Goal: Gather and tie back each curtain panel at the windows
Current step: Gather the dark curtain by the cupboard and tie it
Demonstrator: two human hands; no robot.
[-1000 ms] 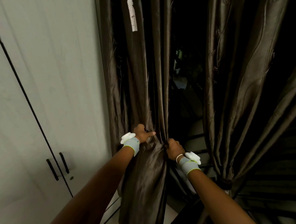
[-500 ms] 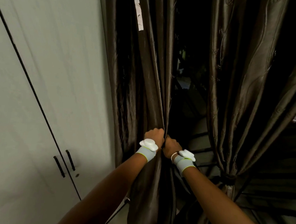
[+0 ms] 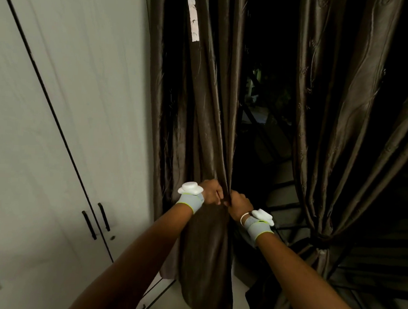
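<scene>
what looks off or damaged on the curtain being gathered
A pale, ragged strip runs down a fold high on the left curtain panel, like worn fabric or stuck tape; which, I cannot tell. Nothing else stands out.

A single wide-angle view from the person's head looks forward and down along both forearms, close to the left hand (image 3: 211,195) and right hand (image 3: 239,204) at mid-frame. It faces the brown curtain panel (image 3: 200,120), with the white wardrobe doors (image 3: 65,98) bowed along the left edge.
</scene>
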